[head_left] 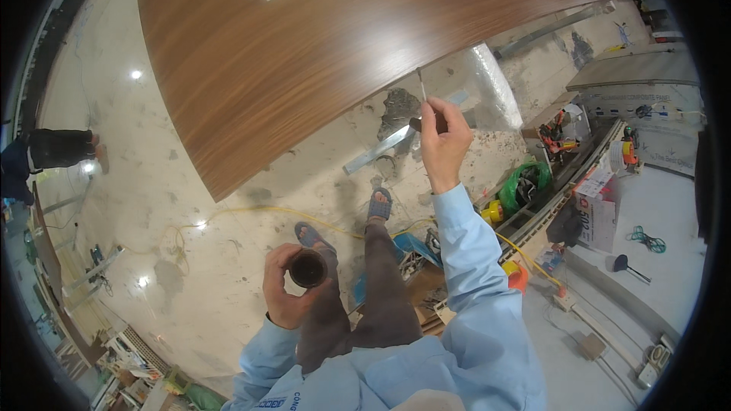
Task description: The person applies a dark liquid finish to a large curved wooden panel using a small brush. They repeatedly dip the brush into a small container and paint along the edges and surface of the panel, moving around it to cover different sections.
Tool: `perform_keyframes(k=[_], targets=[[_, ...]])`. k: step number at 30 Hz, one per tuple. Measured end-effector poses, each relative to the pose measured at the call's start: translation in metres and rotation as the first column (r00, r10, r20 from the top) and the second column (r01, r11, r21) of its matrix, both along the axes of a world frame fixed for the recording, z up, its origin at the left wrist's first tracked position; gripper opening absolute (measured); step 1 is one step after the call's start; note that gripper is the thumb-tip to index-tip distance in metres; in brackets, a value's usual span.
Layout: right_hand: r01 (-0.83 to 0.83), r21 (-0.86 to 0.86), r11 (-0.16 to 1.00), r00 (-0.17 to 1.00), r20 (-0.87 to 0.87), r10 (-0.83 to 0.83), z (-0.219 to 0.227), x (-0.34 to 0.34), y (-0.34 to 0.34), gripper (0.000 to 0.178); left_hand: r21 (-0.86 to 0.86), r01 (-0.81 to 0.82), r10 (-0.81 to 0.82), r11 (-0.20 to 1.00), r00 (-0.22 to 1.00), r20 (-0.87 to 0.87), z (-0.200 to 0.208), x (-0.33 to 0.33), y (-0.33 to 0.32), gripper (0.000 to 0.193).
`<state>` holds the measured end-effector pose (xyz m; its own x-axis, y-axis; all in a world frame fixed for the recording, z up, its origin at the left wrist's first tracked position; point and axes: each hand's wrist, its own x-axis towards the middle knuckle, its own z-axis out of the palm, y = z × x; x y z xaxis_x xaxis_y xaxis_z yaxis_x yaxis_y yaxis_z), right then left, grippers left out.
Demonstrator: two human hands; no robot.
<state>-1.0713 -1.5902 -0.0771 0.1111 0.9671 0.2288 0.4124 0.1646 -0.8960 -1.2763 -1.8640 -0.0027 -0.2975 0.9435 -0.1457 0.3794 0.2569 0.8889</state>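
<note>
My left hand (282, 289) is wrapped round a dark, round, open-topped cup (308, 268) with a pale rim; what lies inside is too dark to make out. My right hand (444, 144) is raised ahead and pinches a thin, pale-shafted brush (423, 90). Its dark tip reaches the near edge of a large brown wood-grain panel (320, 61); whether it touches cannot be told. A dark piece (416, 124) sticks out beside my right fingers, partly hidden by them.
Below the panel's edge lie a metal bar (381, 148) and a plastic-wrapped roll (495, 84). A yellow cable (259, 208) crosses the floor near my feet. Tools and a green bag (527, 184) lie at right, by a carton (596, 217). Another person (57, 148) stands far left.
</note>
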Motion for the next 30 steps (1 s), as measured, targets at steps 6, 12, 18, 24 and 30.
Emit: perform_keyframes(k=[6, 12, 18, 24, 30], targets=[[-0.195, 0.143, 0.970, 0.975, 0.131, 0.177, 0.005, 0.010, 0.015, 0.011, 0.010, 0.010, -0.010, 1.000, 1.000, -0.001, -0.003, 0.022, 0.025, 0.075], [0.144, 0.035, 0.989, 0.990, -0.009, -0.144, 0.010, 0.042, 0.056, 0.009, 0.005, 0.043, -0.043, 0.999, 0.999, -0.011, 0.000, 0.033, 0.043, 0.074], [-0.206, 0.160, 0.965, 0.973, 0.135, 0.186, 0.006, 0.045, 0.050, 0.012, 0.001, 0.046, -0.046, 0.999, 0.999, -0.011, -0.001, 0.042, 0.055, 0.072], [0.193, 0.034, 0.981, 0.981, 0.008, -0.193, 0.000, 0.086, 0.105, 0.014, 0.011, 0.099, -0.098, 0.995, 0.993, -0.065, 0.001, 0.042, 0.063, 0.077], [-0.127, 0.016, 0.992, 0.981, 0.151, 0.123, 0.004, 0.037, 0.049, 0.009, -0.021, 0.079, -0.080, 0.997, 0.995, -0.054, -0.002, 0.041, 0.061, 0.079]])
